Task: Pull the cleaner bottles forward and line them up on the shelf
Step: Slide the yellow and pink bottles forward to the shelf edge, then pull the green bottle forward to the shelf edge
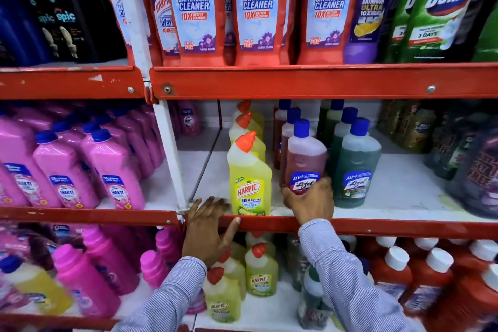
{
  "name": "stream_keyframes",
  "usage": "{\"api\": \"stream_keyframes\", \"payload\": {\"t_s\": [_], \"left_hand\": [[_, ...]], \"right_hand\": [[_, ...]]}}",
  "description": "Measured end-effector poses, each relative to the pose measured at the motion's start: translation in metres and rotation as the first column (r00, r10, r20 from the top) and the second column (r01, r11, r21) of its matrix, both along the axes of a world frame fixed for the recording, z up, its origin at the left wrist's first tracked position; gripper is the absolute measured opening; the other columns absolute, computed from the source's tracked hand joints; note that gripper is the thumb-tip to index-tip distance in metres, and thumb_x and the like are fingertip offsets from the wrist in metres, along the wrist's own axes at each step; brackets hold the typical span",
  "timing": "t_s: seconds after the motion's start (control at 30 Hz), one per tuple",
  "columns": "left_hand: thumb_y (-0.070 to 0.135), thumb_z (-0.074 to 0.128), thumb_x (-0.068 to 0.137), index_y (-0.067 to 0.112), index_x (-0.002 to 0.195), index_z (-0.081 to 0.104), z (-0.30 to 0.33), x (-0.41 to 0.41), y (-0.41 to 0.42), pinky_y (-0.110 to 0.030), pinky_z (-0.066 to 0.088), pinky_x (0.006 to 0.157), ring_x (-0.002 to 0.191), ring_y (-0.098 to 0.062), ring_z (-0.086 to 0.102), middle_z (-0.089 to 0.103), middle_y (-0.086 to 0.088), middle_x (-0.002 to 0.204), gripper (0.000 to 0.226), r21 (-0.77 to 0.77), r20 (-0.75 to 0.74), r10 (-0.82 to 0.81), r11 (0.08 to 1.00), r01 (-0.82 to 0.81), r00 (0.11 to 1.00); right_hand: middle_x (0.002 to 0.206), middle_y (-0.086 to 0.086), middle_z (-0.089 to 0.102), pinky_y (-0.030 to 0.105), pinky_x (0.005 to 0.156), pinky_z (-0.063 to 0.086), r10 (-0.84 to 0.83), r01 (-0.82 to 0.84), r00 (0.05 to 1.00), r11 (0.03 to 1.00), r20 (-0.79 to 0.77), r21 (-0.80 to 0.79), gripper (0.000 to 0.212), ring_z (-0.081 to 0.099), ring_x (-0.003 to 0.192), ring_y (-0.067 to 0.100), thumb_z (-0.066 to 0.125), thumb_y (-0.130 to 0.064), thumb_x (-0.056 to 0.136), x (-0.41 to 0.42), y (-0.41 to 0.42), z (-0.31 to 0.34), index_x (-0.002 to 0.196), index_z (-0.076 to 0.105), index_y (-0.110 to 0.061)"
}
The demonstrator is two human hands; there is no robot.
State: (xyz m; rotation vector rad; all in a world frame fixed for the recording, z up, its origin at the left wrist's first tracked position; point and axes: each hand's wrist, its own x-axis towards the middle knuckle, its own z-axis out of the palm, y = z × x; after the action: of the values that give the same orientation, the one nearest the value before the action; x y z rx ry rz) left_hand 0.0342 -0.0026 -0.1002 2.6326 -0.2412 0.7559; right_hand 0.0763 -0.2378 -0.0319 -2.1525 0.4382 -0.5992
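Observation:
On the middle shelf [404, 188] a yellow Harpic bottle [249, 178] with an orange cap stands at the front edge, with two more in a row behind it. To its right stands a pink-red Lizol bottle [305, 159] with a blue cap. My right hand [310, 199] is wrapped around its base. A green Lizol bottle [355, 167] stands just right of it, with similar bottles behind both. My left hand [208, 226] rests flat on the red shelf lip [377, 226], fingers spread, holding nothing.
Pink Shakti bottles [67, 170] fill the left bay. Red Harpic Bathroom Cleaner bottles [256, 8] and green Domex [444, 8] stand on the shelf above. Dark refill pouches [474, 170] sit at the right. Below are small Harpic bottles [261, 269] and red bottles [431, 277].

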Motion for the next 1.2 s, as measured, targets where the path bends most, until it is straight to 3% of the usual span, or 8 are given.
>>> {"api": "stream_keyframes", "payload": {"t_s": [0.17,0.43,0.5,0.63,0.73,0.83,0.97,1.2], "left_hand": [[0.058,0.047,0.09,0.02,0.115,0.068,0.003,-0.003,-0.005,-0.043,0.024,0.119,0.129,-0.027,0.058,0.072,-0.006,0.126,0.05,-0.004,-0.008,0.031,1.0,-0.031,0.999],[0.059,0.044,0.09,0.02,0.117,0.068,0.002,-0.004,-0.006,-0.049,0.028,0.12,0.131,-0.027,0.057,0.072,-0.005,0.127,0.053,0.01,-0.029,0.05,0.999,-0.049,0.998],[0.059,0.044,0.09,0.02,0.116,0.069,0.001,-0.003,-0.005,-0.048,0.028,0.119,0.13,-0.026,0.057,0.072,-0.005,0.126,0.053,0.015,-0.024,0.052,0.999,-0.051,0.998],[0.06,0.045,0.089,0.019,0.115,0.07,0.0,-0.003,-0.007,-0.046,0.026,0.119,0.129,-0.028,0.058,0.072,-0.006,0.126,0.054,0.012,-0.019,0.062,0.998,-0.062,0.998],[0.059,0.045,0.088,0.017,0.115,0.07,0.001,-0.003,-0.009,-0.046,0.026,0.119,0.128,-0.029,0.058,0.073,-0.008,0.125,0.055,0.01,-0.016,0.071,0.997,-0.071,0.997],[0.058,0.045,0.088,0.017,0.113,0.069,0.001,-0.003,-0.01,-0.046,0.027,0.118,0.127,-0.03,0.059,0.074,-0.008,0.122,0.054,0.021,-0.022,0.077,0.997,-0.076,0.997],[0.058,0.045,0.088,0.017,0.113,0.07,0.003,-0.002,-0.01,-0.045,0.027,0.117,0.126,-0.029,0.06,0.074,-0.008,0.122,0.054,0.042,-0.035,0.085,0.996,-0.084,0.996],[0.054,0.048,0.087,0.017,0.108,0.069,0.007,-0.003,-0.012,-0.039,0.026,0.113,0.116,-0.027,0.063,0.075,-0.007,0.114,0.047,0.076,0.0,0.076,0.994,-0.076,0.997]], "right_hand": [[0.103,0.022,0.061,0.049,0.083,0.054,0.02,-0.019,0.998,1.0,0.053,-0.013,0.084,0.061,0.095,0.04,0.083,-0.05,0.049,-0.022,-0.002,-0.006,0.104,0.041,-0.003],[0.118,0.018,0.058,0.048,0.092,0.053,0.136,-0.144,0.985,0.987,0.11,0.072,0.097,0.058,0.108,0.036,0.076,-0.056,0.05,-0.035,-0.012,-0.01,0.124,0.042,-0.004],[0.123,0.014,0.057,0.046,0.096,0.052,0.133,-0.16,0.971,0.979,0.197,0.125,0.088,0.057,0.111,0.03,0.068,-0.055,0.059,-0.044,-0.022,-0.014,0.129,0.041,-0.01],[0.119,0.014,0.053,0.044,0.097,0.045,-0.074,-0.013,0.906,0.979,0.416,0.203,0.053,0.051,0.109,0.03,0.059,-0.027,0.072,-0.051,-0.051,-0.015,0.119,0.045,-0.009],[0.126,0.023,0.049,0.046,0.103,0.039,-0.199,0.148,0.923,0.974,0.329,0.173,0.069,0.044,0.118,0.039,0.074,-0.02,0.067,-0.028,-0.074,-0.011,0.125,0.041,-0.002],[0.128,0.023,0.051,0.054,0.1,0.047,-0.118,0.101,0.985,0.986,0.129,0.131,0.092,0.048,0.118,0.043,0.086,-0.032,0.061,-0.006,-0.087,-0.004,0.132,0.035,-0.004],[0.117,0.022,0.057,0.051,0.089,0.055,-0.068,0.064,0.996,0.995,0.052,0.075,0.09,0.056,0.107,0.042,0.088,-0.037,0.057,0.001,-0.095,0.001,0.124,0.039,-0.005],[0.112,0.024,0.057,0.051,0.087,0.053,-0.105,0.106,0.992,0.994,0.071,-0.014,0.085,0.055,0.103,0.043,0.084,-0.044,0.056,-0.018,-0.098,-0.004,0.115,0.04,-0.001]]}}
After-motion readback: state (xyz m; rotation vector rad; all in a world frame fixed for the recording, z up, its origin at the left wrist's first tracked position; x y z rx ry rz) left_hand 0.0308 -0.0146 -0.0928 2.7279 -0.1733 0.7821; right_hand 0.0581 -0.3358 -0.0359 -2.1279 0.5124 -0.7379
